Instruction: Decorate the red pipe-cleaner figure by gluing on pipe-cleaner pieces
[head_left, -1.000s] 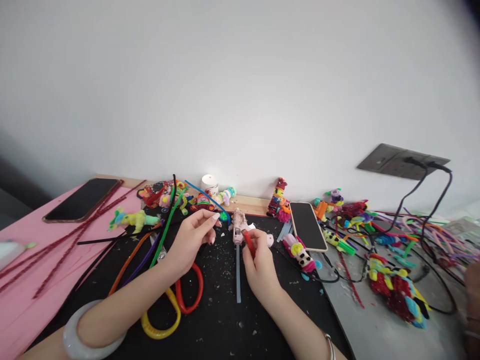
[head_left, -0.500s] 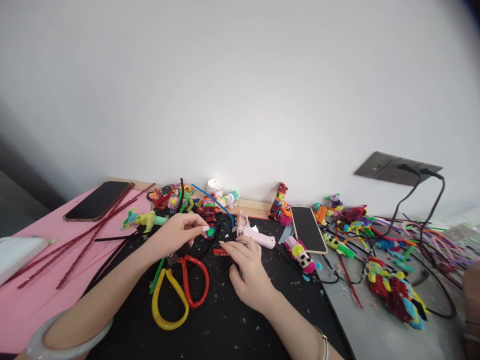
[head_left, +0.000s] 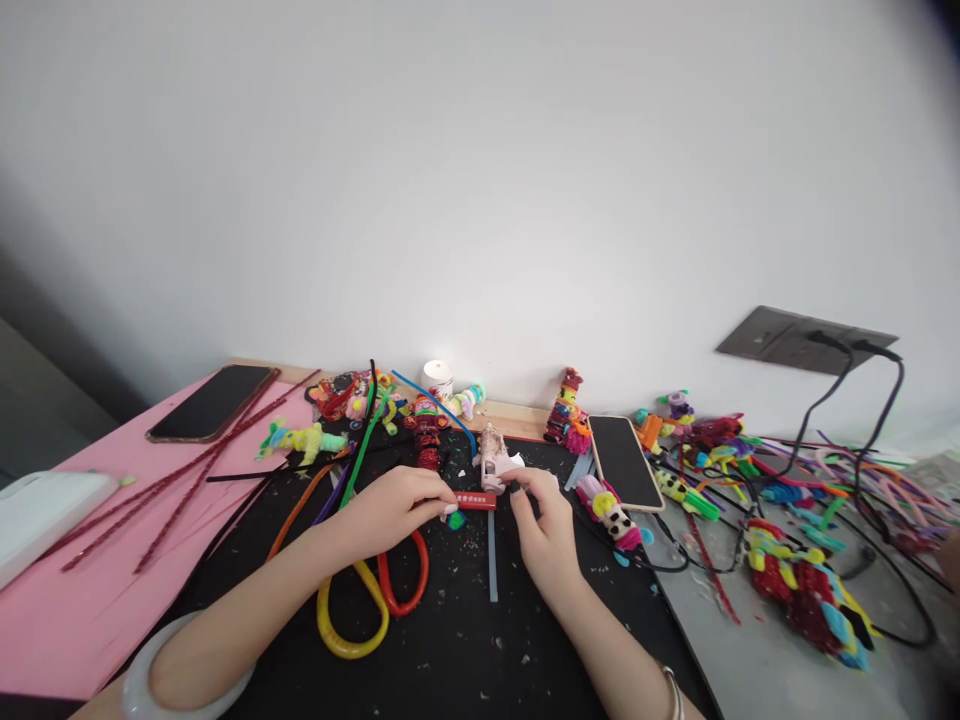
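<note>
My left hand (head_left: 416, 505) pinches the left end of a small flat red piece with white lettering (head_left: 475, 500), just above the black mat. My right hand (head_left: 541, 520) is closed around the handle of a pale pink glue gun (head_left: 492, 458), and the hand hides most of that handle. A translucent glue stick (head_left: 492, 565) lies on the mat between my hands. Beside my left hand is a green-blue fuzzy piece (head_left: 455, 520). Scissors with yellow and red handles (head_left: 352, 650) lie under my left forearm, their blades mostly covered.
Pipe-cleaner figures (head_left: 427, 430) line the back, near a white paper cup (head_left: 437, 376). A phone (head_left: 626, 460) lies right of the glue gun; another phone (head_left: 214, 402) is on the pink board (head_left: 97, 620). Cables (head_left: 862, 440) run from the wall socket (head_left: 795, 335) into loose pipe cleaners.
My left hand has come down and right onto the red piece. My right hand has moved right, off the red piece and onto the glue gun's handle, uncovering the glue stick.
</note>
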